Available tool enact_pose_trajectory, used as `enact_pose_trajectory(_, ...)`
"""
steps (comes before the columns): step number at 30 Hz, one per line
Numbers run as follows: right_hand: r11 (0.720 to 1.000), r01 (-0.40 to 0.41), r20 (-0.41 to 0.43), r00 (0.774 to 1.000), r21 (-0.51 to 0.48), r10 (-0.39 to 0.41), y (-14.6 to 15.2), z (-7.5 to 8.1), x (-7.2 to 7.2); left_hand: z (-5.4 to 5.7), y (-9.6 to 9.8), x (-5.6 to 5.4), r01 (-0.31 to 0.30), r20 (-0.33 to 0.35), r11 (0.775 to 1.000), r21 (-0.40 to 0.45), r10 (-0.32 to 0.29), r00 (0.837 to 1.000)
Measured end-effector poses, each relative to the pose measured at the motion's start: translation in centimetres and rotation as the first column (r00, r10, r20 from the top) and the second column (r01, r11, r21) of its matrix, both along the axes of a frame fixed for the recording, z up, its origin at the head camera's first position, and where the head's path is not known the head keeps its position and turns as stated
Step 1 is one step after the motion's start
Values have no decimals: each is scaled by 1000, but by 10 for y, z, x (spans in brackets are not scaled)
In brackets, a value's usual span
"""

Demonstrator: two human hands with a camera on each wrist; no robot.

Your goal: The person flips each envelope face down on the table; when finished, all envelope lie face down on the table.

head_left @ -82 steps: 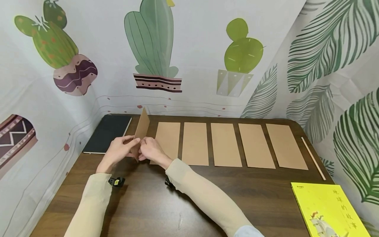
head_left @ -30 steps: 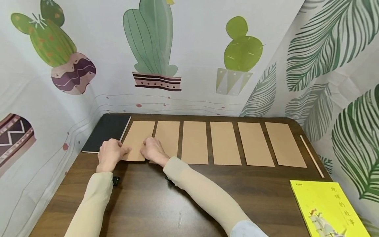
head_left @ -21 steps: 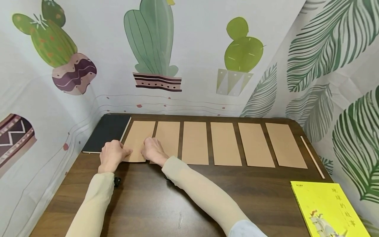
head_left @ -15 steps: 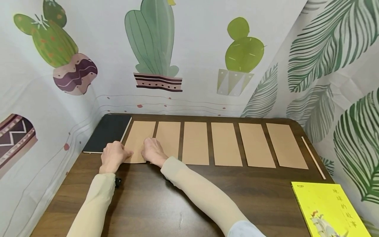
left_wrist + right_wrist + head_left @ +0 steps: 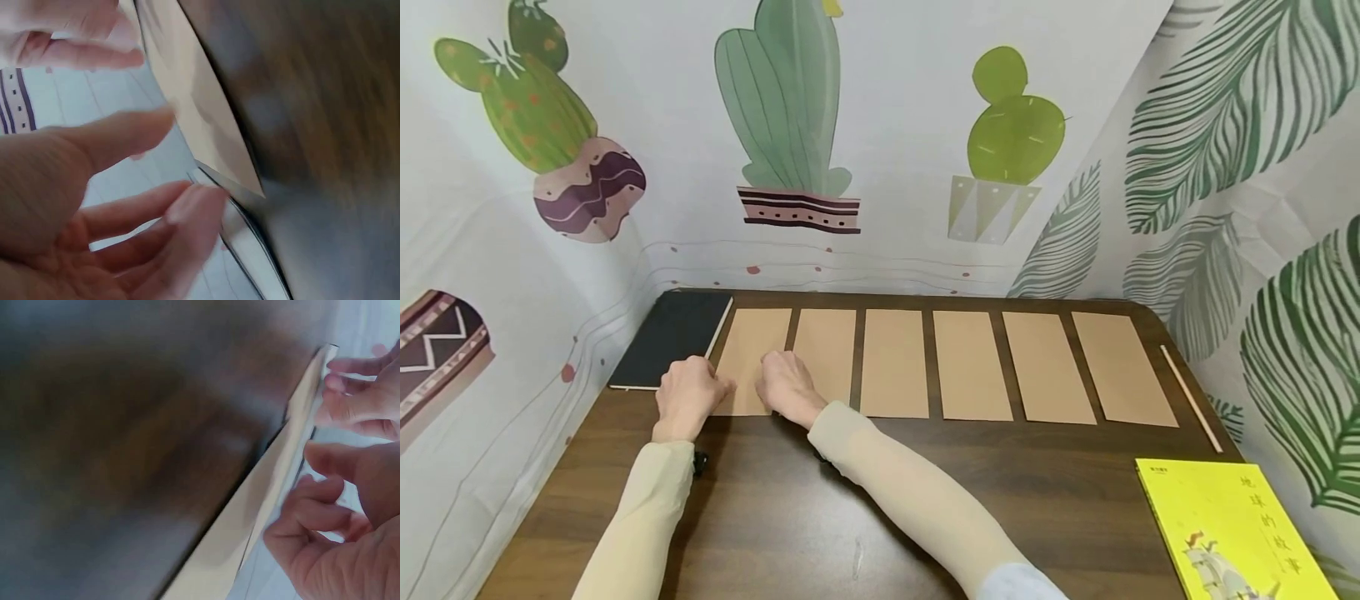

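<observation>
A plain brown paper card, leftmost of a row, lies flat on the table between my two hands. My left hand is at its near left corner, beside a black notebook. In the left wrist view the thumb reaches the brown card, and the fingers stay apart from the thumb near the notebook's edge. My right hand rests at the card's right side, over the gap to the neighbouring card. The right wrist view shows its fingers bent and apart from the thumb, with nothing pinched.
Several matching brown cards continue the row rightward, with narrow gaps. A thin pencil-like stick lies beyond the last one. A yellow book sits at the front right of the wooden table. Patterned cloth hangs behind.
At first both hands held the leftmost card upright; it was then laid flat at the row's left end. Since then it has shifted slightly toward me, with little hand movement.
</observation>
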State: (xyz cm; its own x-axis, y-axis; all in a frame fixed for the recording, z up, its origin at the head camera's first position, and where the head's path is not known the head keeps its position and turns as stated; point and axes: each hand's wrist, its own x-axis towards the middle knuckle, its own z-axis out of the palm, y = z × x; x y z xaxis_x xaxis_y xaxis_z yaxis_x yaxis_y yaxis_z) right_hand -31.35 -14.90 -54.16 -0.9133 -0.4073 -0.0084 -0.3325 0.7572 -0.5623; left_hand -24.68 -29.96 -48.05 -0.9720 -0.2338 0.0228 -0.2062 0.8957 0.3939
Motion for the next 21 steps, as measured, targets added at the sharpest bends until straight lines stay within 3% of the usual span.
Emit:
enact_pose_trajectory(3,996,42,17,999,-83,-41,14,32,20,1,5,0,3,-138,1000,8,-2,990)
enact_pose_trajectory(6,989,101,19,995,-108,-99,29,67,38,3,12,0,23,-253,999,25,-16,967)
enact_pose_trajectory(10,980,107,-38,993,-167,-115,47,82,43,2,21,0,62,-358,997,45,-42,933)
enact_pose_trajectory(15,956,104,-30,993,-275,-116,72,93,48,-2,25,1,84,-453,995,53,-51,890)
enact_pose_trajectory(18,928,119,-25,990,-353,-137,93,96,49,-4,26,2,106,-473,993,45,-72,878)
enact_pose_trajectory(21,903,122,-82,982,-413,-170,119,95,48,-5,25,3,125,-474,992,33,-95,875)
